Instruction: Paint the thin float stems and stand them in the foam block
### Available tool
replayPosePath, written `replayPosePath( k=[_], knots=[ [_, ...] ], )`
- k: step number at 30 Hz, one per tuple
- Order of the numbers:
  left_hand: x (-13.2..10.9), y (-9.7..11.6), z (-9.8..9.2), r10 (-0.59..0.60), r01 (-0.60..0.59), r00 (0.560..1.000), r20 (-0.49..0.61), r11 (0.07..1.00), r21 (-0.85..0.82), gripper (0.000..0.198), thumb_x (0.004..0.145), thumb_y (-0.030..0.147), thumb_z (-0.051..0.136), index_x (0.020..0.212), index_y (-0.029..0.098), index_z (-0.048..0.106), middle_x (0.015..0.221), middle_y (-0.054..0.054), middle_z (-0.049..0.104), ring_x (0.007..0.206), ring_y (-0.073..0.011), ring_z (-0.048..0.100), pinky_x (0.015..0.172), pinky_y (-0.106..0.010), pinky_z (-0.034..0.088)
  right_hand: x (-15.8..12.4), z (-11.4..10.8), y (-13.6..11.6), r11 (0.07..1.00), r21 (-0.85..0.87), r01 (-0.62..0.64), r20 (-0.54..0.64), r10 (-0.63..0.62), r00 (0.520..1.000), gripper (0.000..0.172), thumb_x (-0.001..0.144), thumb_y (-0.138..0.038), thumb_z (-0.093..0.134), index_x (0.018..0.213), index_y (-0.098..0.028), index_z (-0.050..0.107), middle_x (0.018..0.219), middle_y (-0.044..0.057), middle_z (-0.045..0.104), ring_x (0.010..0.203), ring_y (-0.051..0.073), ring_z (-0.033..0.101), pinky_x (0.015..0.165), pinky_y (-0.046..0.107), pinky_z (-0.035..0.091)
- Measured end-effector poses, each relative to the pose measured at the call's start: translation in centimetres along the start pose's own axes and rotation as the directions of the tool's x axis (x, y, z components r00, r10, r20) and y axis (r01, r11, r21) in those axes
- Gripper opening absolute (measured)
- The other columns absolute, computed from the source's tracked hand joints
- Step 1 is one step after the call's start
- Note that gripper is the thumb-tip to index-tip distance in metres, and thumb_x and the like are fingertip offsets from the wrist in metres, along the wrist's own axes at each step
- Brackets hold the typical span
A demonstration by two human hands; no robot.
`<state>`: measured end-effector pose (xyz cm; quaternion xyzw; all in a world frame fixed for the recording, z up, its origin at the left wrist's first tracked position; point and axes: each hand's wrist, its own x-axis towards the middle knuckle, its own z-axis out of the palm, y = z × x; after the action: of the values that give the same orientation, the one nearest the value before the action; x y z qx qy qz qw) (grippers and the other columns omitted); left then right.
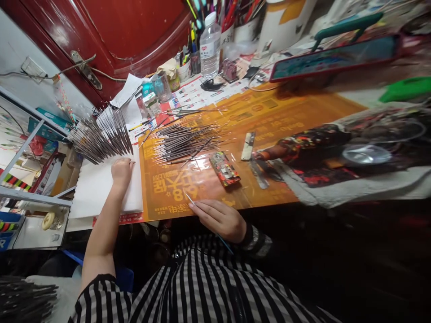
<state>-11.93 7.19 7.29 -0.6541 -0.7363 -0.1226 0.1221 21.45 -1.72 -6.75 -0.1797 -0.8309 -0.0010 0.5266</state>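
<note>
My left hand [121, 174] is closed over a white foam block [97, 186], right beside rows of thin dark sticks [101, 139] that stand up from it. What its fingers pinch, if anything, is hidden. Above the front edge of the orange sheet [208, 199], my right hand [224, 220] grips a thin paintbrush [189, 197]. Its pale tip points up and left, and its blue-green end shows below the hand. A heap of dark sticks with fine wire-like ends [183, 141] lies on the sheet between and beyond my hands.
A paint-spattered block [225, 169] and a paint-smeared scraper [261, 174] lie to the right. Farther right are a stained cloth [370, 188] and a red-framed mirror-like panel [336, 58]. A plastic bottle [210, 49] stands behind. A metal rack [30, 139] is at the left.
</note>
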Motion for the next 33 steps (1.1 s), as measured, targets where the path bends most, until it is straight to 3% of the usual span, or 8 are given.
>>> replayPosePath(
  k=[2, 6, 9, 13, 21, 27, 30, 33],
  knots=[
    [-1.9, 1.6, -0.6, 0.118, -0.116, 0.993, -0.025, 0.991, 0.072, 0.013, 0.089, 0.028, 0.065, 0.081, 0.02, 0.071, 0.083, -0.01, 0.072, 0.085, -0.0255, 0.065, 0.085, -0.038, 0.046, 0.1, 0.2, 0.0, 1.0, 0.013, -0.021, -0.031, 0.022, 0.999, 0.048, 0.095, -0.01, 0.059, 0.142, -0.016, 0.057, 0.112, 0.01, 0.077, 0.104, 0.021, 0.073, 0.089, 0.035, 0.064],
    [-5.3, 7.2, 0.7, 0.324, -0.326, 0.945, -0.039, 0.941, -0.093, 0.016, 0.096, 0.031, 0.058, 0.103, 0.021, 0.068, 0.097, -0.007, 0.069, 0.089, -0.0211, 0.064, 0.082, -0.033, 0.049, 0.7, 0.2, -0.4, 0.994, 0.053, -0.096, -0.07, 0.099, 0.993, 0.053, 0.094, -0.009, 0.057, 0.146, -0.018, 0.052, 0.108, 0.009, 0.077, 0.1, 0.02, 0.073, 0.087, 0.035, 0.064],
    [-5.7, 11.4, 2.8, 0.362, -0.351, 0.932, 0.038, 0.922, -0.164, 0.02, 0.095, 0.03, 0.061, 0.111, 0.02, 0.062, 0.108, -0.009, 0.064, 0.094, -0.0209, 0.064, 0.082, -0.032, 0.05, 1.4, -0.5, -0.6, 0.984, 0.11, -0.141, -0.094, 0.152, 0.984, 0.055, 0.095, -0.007, 0.053, 0.148, -0.018, 0.049, 0.106, 0.009, 0.076, 0.096, 0.02, 0.073, 0.086, 0.035, 0.064],
    [-4.2, 14.5, 4.8, 0.322, -0.308, 0.933, 0.16, 0.945, -0.107, 0.01, 0.096, 0.028, 0.055, 0.097, 0.019, 0.06, 0.102, -0.009, 0.062, 0.087, -0.0206, 0.063, 0.076, -0.03, 0.048, 1.7, -2.6, 0.0, 0.979, 0.109, -0.174, -0.139, 0.188, 0.972, 0.057, 0.093, -0.006, 0.052, 0.149, -0.017, 0.048, 0.104, 0.01, 0.074, 0.095, 0.02, 0.072, 0.084, 0.036, 0.063],
    [-2.0, 13.1, 4.9, 0.253, -0.255, 0.961, 0.115, 0.967, 0.005, 0.016, 0.091, 0.012, 0.045, 0.094, 0.02, 0.059, 0.101, -0.012, 0.061, 0.08, -0.0221, 0.062, 0.067, -0.031, 0.045, 1.2, -6.3, 1.3, 0.969, 0.002, -0.248, -0.207, 0.243, 0.948, 0.056, 0.092, -0.006, 0.054, 0.147, -0.018, 0.051, 0.106, 0.012, 0.073, 0.097, 0.022, 0.072, 0.083, 0.037, 0.063],
    [-2.2, 11.0, 3.9, 0.246, -0.25, 0.964, 0.1, 0.968, 0.023, 0.013, 0.093, 0.02, 0.048, 0.088, 0.02, 0.061, 0.093, -0.009, 0.065, 0.082, -0.0205, 0.061, 0.073, -0.03, 0.044, 1.4, -7.8, 2.3, 0.963, -0.087, -0.253, -0.255, 0.224, 0.941, 0.053, 0.093, -0.009, 0.053, 0.146, -0.02, 0.052, 0.108, 0.011, 0.075, 0.097, 0.022, 0.073, 0.082, 0.036, 0.063],
    [-3.8, 10.8, 3.2, 0.252, -0.252, 0.968, -0.005, 0.966, -0.057, 0.011, 0.094, 0.024, 0.052, 0.091, 0.02, 0.062, 0.087, -0.007, 0.067, 0.081, -0.0201, 0.061, 0.074, -0.03, 0.043, 1.2, -8.5, 3.1, 0.963, -0.128, -0.236, -0.271, 0.195, 0.943, 0.055, 0.092, -0.007, 0.055, 0.145, -0.017, 0.052, 0.107, 0.012, 0.075, 0.098, 0.023, 0.073, 0.082, 0.037, 0.063],
    [-5.8, 11.3, 2.9, 0.337, -0.36, 0.93, -0.148, 0.915, -0.18, 0.011, 0.096, 0.025, 0.054, 0.093, 0.019, 0.063, 0.087, -0.005, 0.069, 0.081, -0.019, 0.061, 0.077, -0.03, 0.044, 1.0, -8.7, 4.0, 0.958, -0.147, -0.245, -0.295, 0.194, 0.936, 0.053, 0.092, -0.007, 0.055, 0.144, -0.017, 0.053, 0.109, 0.013, 0.074, 0.1, 0.024, 0.072, 0.083, 0.039, 0.063]
  ],
)
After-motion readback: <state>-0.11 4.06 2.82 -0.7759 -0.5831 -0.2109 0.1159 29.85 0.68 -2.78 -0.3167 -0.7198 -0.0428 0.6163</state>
